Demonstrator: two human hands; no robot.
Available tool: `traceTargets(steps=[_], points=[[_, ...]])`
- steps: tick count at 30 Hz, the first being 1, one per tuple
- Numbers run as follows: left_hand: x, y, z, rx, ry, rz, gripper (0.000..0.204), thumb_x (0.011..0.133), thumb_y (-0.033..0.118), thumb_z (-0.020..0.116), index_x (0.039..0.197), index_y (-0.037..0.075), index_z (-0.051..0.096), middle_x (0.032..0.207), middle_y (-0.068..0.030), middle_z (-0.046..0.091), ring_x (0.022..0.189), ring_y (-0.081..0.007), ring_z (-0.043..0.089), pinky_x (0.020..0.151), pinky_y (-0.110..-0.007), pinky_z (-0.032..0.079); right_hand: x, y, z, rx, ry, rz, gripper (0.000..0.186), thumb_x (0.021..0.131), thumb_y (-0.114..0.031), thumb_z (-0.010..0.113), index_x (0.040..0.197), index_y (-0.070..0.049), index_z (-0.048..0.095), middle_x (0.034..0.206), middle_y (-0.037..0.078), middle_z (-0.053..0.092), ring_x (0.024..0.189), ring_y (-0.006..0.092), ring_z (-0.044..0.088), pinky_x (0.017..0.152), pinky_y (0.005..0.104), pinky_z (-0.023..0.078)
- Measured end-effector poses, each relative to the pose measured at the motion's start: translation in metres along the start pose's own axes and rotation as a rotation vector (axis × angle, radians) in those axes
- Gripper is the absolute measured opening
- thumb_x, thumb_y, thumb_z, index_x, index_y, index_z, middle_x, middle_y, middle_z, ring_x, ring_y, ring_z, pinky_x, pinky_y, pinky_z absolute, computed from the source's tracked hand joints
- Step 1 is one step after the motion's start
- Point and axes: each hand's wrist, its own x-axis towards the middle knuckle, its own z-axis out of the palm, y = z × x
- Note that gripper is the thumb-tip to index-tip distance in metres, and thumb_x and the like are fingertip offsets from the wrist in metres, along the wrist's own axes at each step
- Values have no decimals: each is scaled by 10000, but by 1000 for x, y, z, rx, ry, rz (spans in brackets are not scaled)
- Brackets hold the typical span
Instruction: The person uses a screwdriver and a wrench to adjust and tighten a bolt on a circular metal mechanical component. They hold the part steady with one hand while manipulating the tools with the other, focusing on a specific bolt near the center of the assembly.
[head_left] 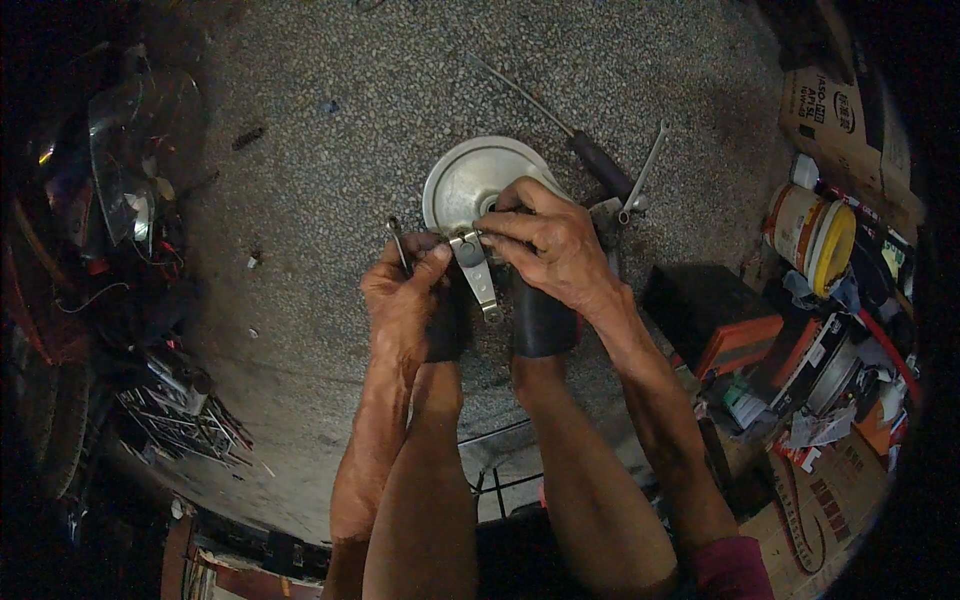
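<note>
A round silver metal plate (465,180), like a drum brake plate, rests by my feet. A silver slotted lever arm (474,268) projects from its near side toward me, with a hole at the lower end. My left hand (400,290) is closed; its thumb and finger are at the upper left end of the arm, and a slim spanner (397,238) sticks up from between its fingers. My right hand (555,245) bends over the plate's right side, fingertips pinched near the arm's top. What they hold is hidden.
A dark-handled screwdriver (600,165) and a silver spanner (648,175) lie beyond my right hand. To the right stand a dark box with an orange edge (715,320), a yellow-lidded bucket (815,235) and cartons (845,120). Metal rods (190,425) and dark clutter are at the left.
</note>
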Motion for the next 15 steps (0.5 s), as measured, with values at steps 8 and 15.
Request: traceTargets(steps=[8, 15], points=[[-5, 13, 8, -123, 98, -187, 129, 878, 128, 745, 965, 57, 682, 819, -4, 665, 639, -66, 556, 500, -214, 399, -1, -1, -1, -3, 5, -8, 257, 765, -18, 776, 1017, -64, 763, 953, 69, 617, 871, 217, 663, 740, 317, 541], [-2, -1, 5, 2, 1, 44, 109, 914, 166, 714, 967, 84, 665, 839, 21, 649, 717, -80, 581, 615, -236, 470, 0, -1, -1, -3, 3, -21, 255, 767, -11, 773, 1016, -64, 764, 955, 73, 615, 873, 211, 662, 741, 313, 544]])
